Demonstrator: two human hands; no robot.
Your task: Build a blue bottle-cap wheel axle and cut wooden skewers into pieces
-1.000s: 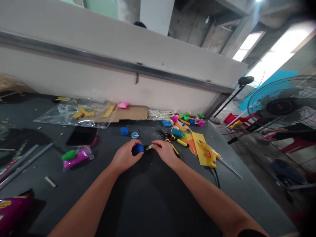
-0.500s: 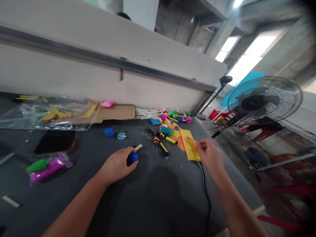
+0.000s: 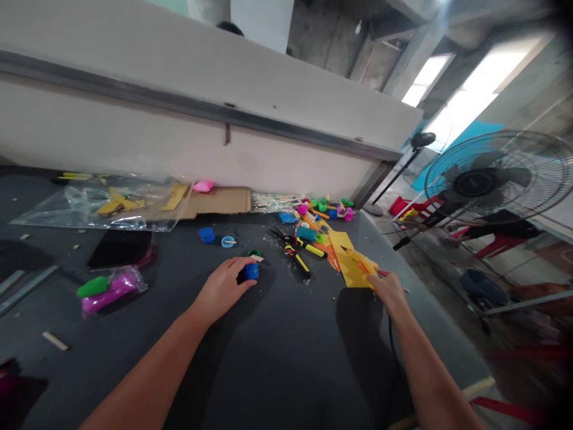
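The left hand is holding a blue bottle cap while the right hand, narrowly closed, is touching a yellow sheet, with scissors lying unused between them.

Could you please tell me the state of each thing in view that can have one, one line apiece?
Left hand, curled beside the blue cap, fingers touching it
Blue cap, sitting on the table
Right hand, fingertips at the yellow card
Yellow card, lying flat, other yellow pieces on it
Black-and-yellow shears, lying on the table
Clear plastic bag, crumpled
Magenta clay, wrapped in clear plastic
Standing fan, upright; whether running, cannot tell
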